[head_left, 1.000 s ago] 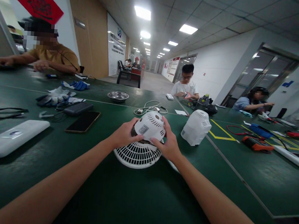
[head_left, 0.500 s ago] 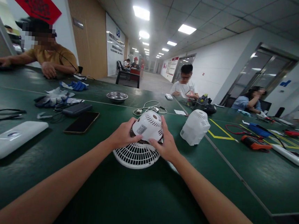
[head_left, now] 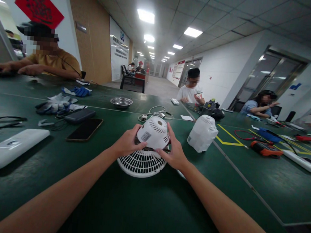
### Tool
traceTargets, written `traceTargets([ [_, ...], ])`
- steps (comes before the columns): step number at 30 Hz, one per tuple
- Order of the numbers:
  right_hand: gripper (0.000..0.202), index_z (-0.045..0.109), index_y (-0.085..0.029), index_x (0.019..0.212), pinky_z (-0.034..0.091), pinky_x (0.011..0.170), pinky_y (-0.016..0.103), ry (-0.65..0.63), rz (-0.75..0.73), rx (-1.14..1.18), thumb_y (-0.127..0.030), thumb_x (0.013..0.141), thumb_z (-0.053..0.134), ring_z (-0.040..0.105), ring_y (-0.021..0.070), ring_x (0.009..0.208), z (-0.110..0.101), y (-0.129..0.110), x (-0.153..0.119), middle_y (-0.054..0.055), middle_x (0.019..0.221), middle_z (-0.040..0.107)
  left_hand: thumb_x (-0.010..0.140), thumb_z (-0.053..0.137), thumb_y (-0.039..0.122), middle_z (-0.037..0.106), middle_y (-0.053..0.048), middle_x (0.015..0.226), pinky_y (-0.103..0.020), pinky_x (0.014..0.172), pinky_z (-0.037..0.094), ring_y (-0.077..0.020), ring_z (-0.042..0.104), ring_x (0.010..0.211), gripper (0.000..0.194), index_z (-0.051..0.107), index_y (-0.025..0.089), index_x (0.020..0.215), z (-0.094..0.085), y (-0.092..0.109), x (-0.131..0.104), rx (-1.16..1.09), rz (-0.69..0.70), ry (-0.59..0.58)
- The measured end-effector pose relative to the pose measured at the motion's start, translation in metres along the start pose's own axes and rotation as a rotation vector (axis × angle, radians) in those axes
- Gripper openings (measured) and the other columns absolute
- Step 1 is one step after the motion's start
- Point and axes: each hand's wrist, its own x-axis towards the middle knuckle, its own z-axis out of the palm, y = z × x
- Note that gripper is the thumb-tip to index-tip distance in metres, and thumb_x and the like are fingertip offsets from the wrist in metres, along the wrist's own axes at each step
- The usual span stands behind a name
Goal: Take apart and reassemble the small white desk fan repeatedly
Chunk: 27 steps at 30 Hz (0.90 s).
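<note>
A white fan motor housing (head_left: 155, 131) with vent slots and a printed label sits above a round white fan grille (head_left: 140, 166), which lies on the green table. Wrapped round the housing's left side is my left hand (head_left: 128, 140), its thumb along the lower edge. My right hand (head_left: 174, 149) grips the opposite side, thumb at the front and fingers up along the vents. Between housing and grille a darker part shows, mostly hidden by my hands. To the right stands a separate white plastic cover (head_left: 203, 133) with slots at its top.
Behind the housing lie a white cable (head_left: 158, 111) and a metal bowl (head_left: 121, 102). A phone (head_left: 85, 129), a dark power bank (head_left: 79, 115), gloves (head_left: 58, 104) and a white device (head_left: 12, 147) are at left. An orange meter (head_left: 266, 149) lies right. Co-workers sit around the table.
My hands keep their hold on the housing, which has barely shifted. The view has moved slightly. Across the table, co-workers' hands have changed position.
</note>
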Motion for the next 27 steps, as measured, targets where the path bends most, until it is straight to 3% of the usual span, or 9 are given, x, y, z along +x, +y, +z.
traceTargets([
  [4,0.100,0.000,-0.031,0.154,0.051,0.095,0.056,0.109,0.059,0.147,-0.038,0.081,0.068,0.061,0.0298,0.109,0.003,-0.002,0.003,0.010,0.128,0.058,0.076,0.066,0.043,0.067,-0.010,0.111,-0.042,0.084,0.050,-0.0269,0.065,0.100,0.056,0.047,0.019,0.123,0.002,-0.002,0.001,0.008,-0.005,0.003],
  [9,0.081,-0.013,-0.033,0.151,0.057,0.085,0.050,0.277,0.134,0.296,-0.043,0.094,0.043,0.060,0.0290,0.111,0.002,-0.001,0.008,0.012,0.132,0.053,0.073,0.070,0.042,0.065,-0.013,0.119,-0.046,0.091,0.048,-0.0286,0.063,0.108,0.072,0.043,0.019,0.135,0.003,-0.001,0.000,0.020,-0.018,0.011],
  [13,0.088,-0.015,-0.032,0.150,0.056,0.084,0.052,0.363,0.168,0.377,-0.046,0.091,0.048,0.060,0.0307,0.111,0.001,0.003,0.009,0.013,0.132,0.052,0.070,0.073,0.043,0.065,-0.014,0.119,-0.047,0.091,0.049,-0.0294,0.063,0.109,0.076,0.043,0.020,0.136,0.002,0.000,0.000,0.005,-0.020,0.007],
  [17,0.107,-0.011,-0.030,0.149,0.047,0.099,0.055,0.348,0.110,0.432,-0.047,0.078,0.067,0.053,0.0314,0.123,0.004,-0.003,0.007,0.014,0.143,0.043,0.069,0.074,0.044,0.064,-0.015,0.120,-0.047,0.090,0.050,-0.0294,0.064,0.107,0.076,0.043,0.021,0.135,0.003,0.001,0.000,-0.011,-0.035,0.009],
  [21,0.110,-0.004,-0.027,0.150,0.035,0.112,0.053,0.323,0.036,0.350,-0.045,0.072,0.073,0.038,0.0316,0.137,0.004,-0.010,0.002,0.014,0.154,0.025,0.069,0.075,0.045,0.065,-0.014,0.118,-0.049,0.090,0.049,-0.0293,0.064,0.107,0.074,0.045,0.021,0.132,0.003,0.001,0.000,-0.007,-0.042,0.012],
  [27,0.109,0.005,-0.028,0.149,0.026,0.117,0.054,0.233,-0.046,0.099,-0.037,0.068,0.076,0.032,0.0338,0.140,0.002,-0.004,-0.005,0.013,0.154,0.023,0.067,0.076,0.045,0.066,-0.013,0.116,-0.049,0.089,0.050,-0.0294,0.064,0.106,0.073,0.046,0.021,0.130,0.004,0.001,0.000,-0.027,-0.041,0.016],
])
